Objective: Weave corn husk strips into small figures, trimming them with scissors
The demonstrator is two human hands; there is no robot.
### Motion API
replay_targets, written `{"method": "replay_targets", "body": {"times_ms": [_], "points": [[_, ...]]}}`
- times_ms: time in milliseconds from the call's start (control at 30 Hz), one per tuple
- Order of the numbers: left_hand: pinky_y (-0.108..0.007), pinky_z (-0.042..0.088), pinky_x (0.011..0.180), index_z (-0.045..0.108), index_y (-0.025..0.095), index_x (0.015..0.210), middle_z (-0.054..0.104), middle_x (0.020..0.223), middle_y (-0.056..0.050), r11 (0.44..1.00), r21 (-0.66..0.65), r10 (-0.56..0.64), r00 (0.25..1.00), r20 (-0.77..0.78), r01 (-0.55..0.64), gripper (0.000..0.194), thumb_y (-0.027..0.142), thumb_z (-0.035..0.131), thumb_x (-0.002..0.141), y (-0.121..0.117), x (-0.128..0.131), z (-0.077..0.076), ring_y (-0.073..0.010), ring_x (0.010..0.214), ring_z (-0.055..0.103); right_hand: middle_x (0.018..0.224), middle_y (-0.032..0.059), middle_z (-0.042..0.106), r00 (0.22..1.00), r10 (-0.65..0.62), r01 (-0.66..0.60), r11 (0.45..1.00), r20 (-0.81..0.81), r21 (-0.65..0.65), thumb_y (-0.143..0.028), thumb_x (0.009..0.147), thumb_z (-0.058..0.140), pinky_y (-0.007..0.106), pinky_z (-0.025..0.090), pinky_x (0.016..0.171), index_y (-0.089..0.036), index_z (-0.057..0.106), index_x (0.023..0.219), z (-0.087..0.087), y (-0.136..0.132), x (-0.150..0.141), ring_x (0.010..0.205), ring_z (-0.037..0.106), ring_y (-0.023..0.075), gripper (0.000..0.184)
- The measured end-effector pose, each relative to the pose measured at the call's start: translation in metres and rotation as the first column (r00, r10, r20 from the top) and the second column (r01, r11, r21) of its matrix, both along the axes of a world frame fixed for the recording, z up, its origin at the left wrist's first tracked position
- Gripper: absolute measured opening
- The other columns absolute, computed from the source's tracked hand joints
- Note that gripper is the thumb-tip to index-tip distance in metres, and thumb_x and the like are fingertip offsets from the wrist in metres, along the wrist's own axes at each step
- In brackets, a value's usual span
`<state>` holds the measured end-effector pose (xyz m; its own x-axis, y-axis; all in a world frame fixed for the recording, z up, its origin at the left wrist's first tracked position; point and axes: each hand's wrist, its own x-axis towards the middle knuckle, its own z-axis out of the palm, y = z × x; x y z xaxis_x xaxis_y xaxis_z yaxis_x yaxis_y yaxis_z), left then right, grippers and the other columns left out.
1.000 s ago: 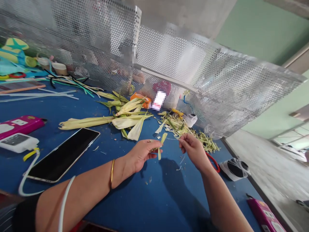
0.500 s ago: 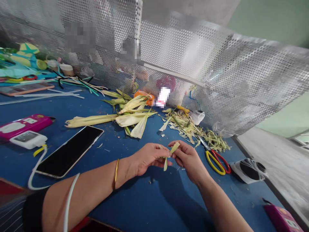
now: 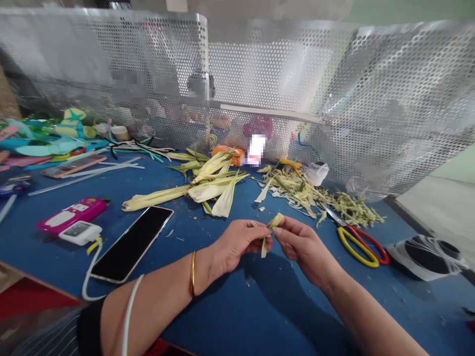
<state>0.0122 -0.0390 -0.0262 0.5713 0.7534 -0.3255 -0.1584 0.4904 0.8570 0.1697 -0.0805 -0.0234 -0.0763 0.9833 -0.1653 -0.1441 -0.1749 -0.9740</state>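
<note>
Between my two hands is a narrow pale-green strip of corn husk, folded or crossed on itself, with one end hanging down. My left hand pinches it from the left, a gold bangle on the wrist. My right hand grips it from the other side, its fingertips close to those of the left. Beyond them lies a bundle of whole corn husks. To its right spreads a heap of husk shreds. Scissors with red and yellow handles rest right of my right hand.
A dark phone and a magenta power bank with a white cable lie on the left of the blue table. A black spool of clear thread sits at right. A perforated metal screen stands along the back, with people behind it.
My view has levelled and turned a little, so the table things appear shifted to the right. Both hands still hold the husk strip, close together.
</note>
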Motion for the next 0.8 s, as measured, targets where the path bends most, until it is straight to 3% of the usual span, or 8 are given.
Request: {"method": "replay_targets", "body": {"times_ms": [133,267,467,567,633,700,800], "points": [[-0.026,0.047,0.065,0.068,0.012,0.071,0.065,0.069,-0.003,0.999,-0.003,-0.049,0.999,0.005,0.049,0.023,0.029,0.081,0.063,-0.002,0.0,0.003,-0.0114,0.063,0.059,0.053,-0.0069,0.042,0.995,-0.087,0.085,0.996,0.042,0.04,-0.05,0.067,0.077,0.021,0.016,0.042,-0.018,0.055,0.068,-0.003,0.001,-0.005,0.045,0.026,0.0051,0.039],[-0.026,0.048,0.07,0.069,0.012,0.075,0.067,0.075,-0.004,0.998,-0.041,-0.041,0.998,0.053,0.044,0.025,0.027,0.084,0.061,0.0,0.0,0.002,-0.0112,0.066,0.061,0.053,-0.007,0.043,0.99,-0.14,0.138,0.989,0.024,0.049,-0.05,0.066,0.077,0.021,0.018,0.042,-0.018,0.054,0.067,-0.003,0.001,-0.006,0.045,0.026,0.0048,0.039],[-0.026,0.049,0.066,0.069,0.011,0.076,0.068,0.074,-0.004,1.0,-0.012,0.013,1.0,0.0,-0.013,0.019,0.025,0.078,0.067,0.001,0.0,0.003,-0.0106,0.061,0.06,0.051,-0.0079,0.041,0.99,-0.136,0.134,0.99,0.031,0.048,-0.051,0.067,0.076,0.021,0.017,0.041,-0.018,0.057,0.071,-0.002,0.001,-0.005,0.043,0.025,0.0046,0.038],[-0.025,0.048,0.063,0.068,0.012,0.074,0.067,0.072,-0.004,0.998,0.015,0.061,0.998,-0.027,-0.06,0.017,0.025,0.077,0.067,0.002,-0.001,0.006,-0.0109,0.059,0.06,0.057,-0.0056,0.052,0.985,-0.084,0.076,0.996,0.153,0.056,-0.047,0.071,0.073,0.021,0.019,0.04,-0.019,0.061,0.083,-0.002,0.003,0.001,0.042,0.027,0.005,0.033],[-0.025,0.049,0.062,0.067,0.013,0.073,0.068,0.071,-0.004,0.995,0.02,0.101,0.994,-0.035,-0.1,0.015,0.023,0.076,0.066,0.004,-0.002,0.007,-0.011,0.058,0.061,0.061,-0.0025,0.059,0.934,-0.069,0.031,0.993,0.351,0.111,-0.042,0.075,0.069,0.022,0.024,0.041,-0.02,0.063,0.082,-0.002,0.003,0.007,0.042,0.032,0.0065,0.024],[-0.025,0.049,0.062,0.067,0.013,0.074,0.068,0.071,-0.004,0.989,0.017,0.147,0.987,-0.061,-0.146,0.016,0.022,0.077,0.066,0.005,-0.002,0.007,-0.0112,0.058,0.061,0.061,-0.0012,0.061,0.821,-0.126,-0.013,0.971,0.557,0.238,-0.036,0.081,0.063,0.024,0.03,0.045,-0.021,0.063,0.074,0.0,0.001,0.012,0.046,0.04,0.0096,0.017],[-0.027,0.05,0.063,0.067,0.012,0.074,0.069,0.071,-0.005,0.984,0.032,0.179,0.978,-0.104,-0.176,0.019,0.025,0.079,0.065,0.005,-0.001,0.005,-0.0117,0.058,0.061,0.068,0.0015,0.064,0.61,-0.306,-0.144,0.864,0.731,0.482,-0.028,0.09,0.053,0.027,0.039,0.056,-0.024,0.064,0.074,0.003,-0.004,0.013,0.061,0.054,0.0146,0.019]]}}
